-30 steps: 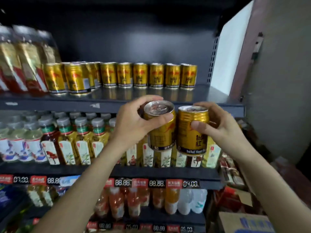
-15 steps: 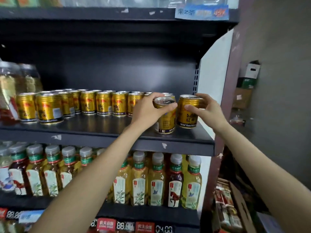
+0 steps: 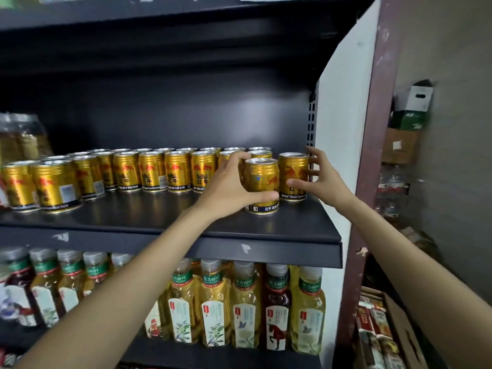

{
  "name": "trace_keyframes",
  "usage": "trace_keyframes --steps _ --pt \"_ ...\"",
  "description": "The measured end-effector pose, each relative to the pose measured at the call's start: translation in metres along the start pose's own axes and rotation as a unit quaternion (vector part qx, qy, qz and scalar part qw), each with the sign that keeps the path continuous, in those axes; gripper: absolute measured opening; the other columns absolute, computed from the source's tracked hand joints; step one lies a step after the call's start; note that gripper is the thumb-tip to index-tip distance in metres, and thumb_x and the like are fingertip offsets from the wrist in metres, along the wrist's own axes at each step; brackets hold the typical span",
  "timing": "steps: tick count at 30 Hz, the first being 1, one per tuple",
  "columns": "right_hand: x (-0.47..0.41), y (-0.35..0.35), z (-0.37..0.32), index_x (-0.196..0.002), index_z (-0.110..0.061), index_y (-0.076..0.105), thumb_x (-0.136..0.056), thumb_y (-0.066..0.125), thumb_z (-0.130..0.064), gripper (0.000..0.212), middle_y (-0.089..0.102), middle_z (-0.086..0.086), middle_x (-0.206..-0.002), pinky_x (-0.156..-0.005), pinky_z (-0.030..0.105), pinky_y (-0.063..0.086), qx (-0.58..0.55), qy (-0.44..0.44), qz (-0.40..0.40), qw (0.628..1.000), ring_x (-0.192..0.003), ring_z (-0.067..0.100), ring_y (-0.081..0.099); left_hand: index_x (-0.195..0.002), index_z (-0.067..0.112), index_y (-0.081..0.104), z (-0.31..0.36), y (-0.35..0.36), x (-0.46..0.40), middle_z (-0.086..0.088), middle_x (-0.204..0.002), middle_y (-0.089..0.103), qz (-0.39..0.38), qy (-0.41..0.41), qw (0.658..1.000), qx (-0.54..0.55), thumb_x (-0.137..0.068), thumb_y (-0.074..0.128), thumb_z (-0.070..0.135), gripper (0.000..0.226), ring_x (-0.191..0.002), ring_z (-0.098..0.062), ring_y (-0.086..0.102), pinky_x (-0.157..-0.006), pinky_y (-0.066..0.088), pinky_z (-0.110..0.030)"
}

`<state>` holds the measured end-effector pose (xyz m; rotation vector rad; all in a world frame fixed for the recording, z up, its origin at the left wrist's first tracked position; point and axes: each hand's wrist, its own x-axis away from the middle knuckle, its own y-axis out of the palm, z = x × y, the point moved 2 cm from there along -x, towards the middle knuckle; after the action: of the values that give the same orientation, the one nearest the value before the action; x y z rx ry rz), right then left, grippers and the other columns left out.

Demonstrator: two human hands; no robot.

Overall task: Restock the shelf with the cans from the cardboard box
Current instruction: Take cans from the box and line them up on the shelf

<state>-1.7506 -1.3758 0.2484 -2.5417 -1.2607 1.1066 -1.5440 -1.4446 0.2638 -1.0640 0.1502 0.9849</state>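
Note:
Two gold cans stand on the dark shelf [image 3: 165, 217] at its right end. My left hand [image 3: 231, 187] wraps around the nearer gold can [image 3: 262, 182], thumb across its lower front. My right hand [image 3: 318, 179] is on the second gold can [image 3: 294, 174] beside the white side panel, thumb in front and fingers spread behind it. A row of matching gold cans [image 3: 151, 171] runs left along the shelf's back. A cardboard box [image 3: 399, 331] shows at the bottom right, partly cut off.
Bottled tea drinks [image 3: 245, 307] fill the shelf below. Wrapped packs [image 3: 18, 139] stand at the far left of the can shelf. The white side panel [image 3: 340, 129] and a maroon post [image 3: 372, 155] bound the right. Boxes [image 3: 410, 113] sit beyond the post.
Both hands have carried their cans up from in front of the lower shelf and set them down on the can shelf's right end. My right fingers have loosened and spread.

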Motion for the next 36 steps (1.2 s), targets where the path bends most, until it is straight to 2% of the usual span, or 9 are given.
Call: trace_keyframes --steps 5,9,13,19,22,27,32,34,36 --pt "0.002 0.000 0.013 -0.142 -0.023 0.023 -0.076 0.076 -0.019 0.085 0.050 0.007 -0.128 -0.087 0.030 0.046 0.002 -0.006 -0.021 1.000 -0.108 0.022 0.054 -0.125 0.024 0.040 0.004 0.003 -0.016 0.005 -0.133 0.048 0.024 0.014 0.999 -0.035 -0.068 0.073 0.054 0.072 -0.119 -0.013 0.046 -0.088 0.039 -0.027" --pt "-0.010 0.000 0.026 -0.142 -0.022 0.024 -0.076 0.076 -0.021 0.083 0.051 0.012 -0.132 -0.091 0.037 0.050 0.012 -0.003 0.008 1.000 -0.113 0.028 0.056 -0.131 0.027 0.041 -0.004 0.013 -0.032 0.003 -0.130 0.051 -0.070 0.005 0.992 0.109 -0.074 0.074 0.036 0.067 -0.115 -0.013 0.053 -0.100 0.045 -0.038" --pt "-0.030 -0.001 0.037 -0.142 -0.022 0.024 -0.078 0.074 -0.020 0.082 0.050 0.015 -0.135 -0.091 0.038 0.048 0.024 0.020 0.009 0.999 -0.115 0.031 0.056 -0.143 0.026 0.029 -0.002 0.025 -0.046 -0.004 -0.144 0.040 -0.131 0.017 0.983 0.129 -0.084 0.066 0.022 0.070 -0.122 -0.012 0.047 -0.096 0.040 -0.023" --pt "-0.049 0.004 0.042 -0.143 -0.021 0.026 -0.077 0.075 -0.025 0.082 0.056 0.015 -0.128 -0.092 0.041 0.048 0.083 0.013 0.022 0.996 -0.105 0.029 0.059 -0.138 0.027 0.043 -0.002 0.021 -0.050 0.004 -0.134 0.044 -0.008 0.129 0.989 -0.066 -0.077 0.069 0.042 0.068 -0.110 -0.006 0.043 -0.087 0.042 -0.015" --pt "-0.053 -0.001 0.046 -0.143 -0.022 0.028 -0.077 0.075 -0.020 0.081 0.057 0.012 -0.124 -0.085 0.038 0.050 0.073 -0.002 0.019 0.997 -0.094 0.026 0.061 -0.134 0.028 0.047 0.000 0.023 -0.044 0.004 -0.134 0.042 0.018 0.166 0.981 -0.094 -0.076 0.071 0.042 0.065 -0.122 -0.011 0.038 -0.101 0.036 -0.029" --pt "-0.056 -0.007 0.048 -0.140 -0.023 0.037 -0.080 0.071 -0.013 0.070 0.059 0.008 -0.112 -0.081 0.035 0.052 0.051 -0.006 0.015 0.999 -0.092 0.022 0.062 -0.136 0.022 0.045 0.008 0.033 -0.053 0.001 -0.140 0.047 0.022 0.187 0.967 -0.173 -0.076 0.070 0.044 0.069 -0.131 -0.016 0.037 -0.109 0.029 -0.034" --pt "-0.053 -0.008 0.043 -0.141 -0.027 0.038 -0.096 0.048 -0.033 0.047 0.056 0.005 -0.126 -0.088 0.032 0.051 -0.115 0.059 -0.012 0.992 -0.103 0.021 0.059 -0.135 0.020 0.045 0.015 0.045 -0.070 0.001 -0.136 0.050 0.051 0.209 0.934 -0.284 -0.079 0.064 0.052 0.067 -0.128 -0.016 0.039 -0.104 0.027 -0.030" --pt "-0.045 -0.009 0.042 -0.144 -0.028 0.031 -0.097 0.038 -0.045 0.051 0.048 -0.003 -0.134 -0.097 0.030 0.043 -0.177 0.063 -0.064 0.980 -0.114 0.018 0.053 -0.134 0.020 0.046 0.015 0.045 -0.077 0.001 -0.135 0.052 0.051 0.212 0.929 -0.298 -0.078 0.064 0.054 0.068 -0.127 -0.016 0.039 -0.104 0.026 -0.029" --pt "-0.040 -0.007 0.047 -0.146 -0.030 0.026 -0.090 0.046 -0.052 0.063 0.043 -0.008 -0.140 -0.105 0.031 0.038 -0.180 0.036 -0.118 0.976 -0.124 0.014 0.047 -0.133 0.021 0.047 0.013 0.045 -0.081 0.001 -0.134 0.053 0.045 0.210 0.931 -0.296 -0.076 0.065 0.055 0.068 -0.129 -0.017 0.039 -0.106 0.025 -0.031"
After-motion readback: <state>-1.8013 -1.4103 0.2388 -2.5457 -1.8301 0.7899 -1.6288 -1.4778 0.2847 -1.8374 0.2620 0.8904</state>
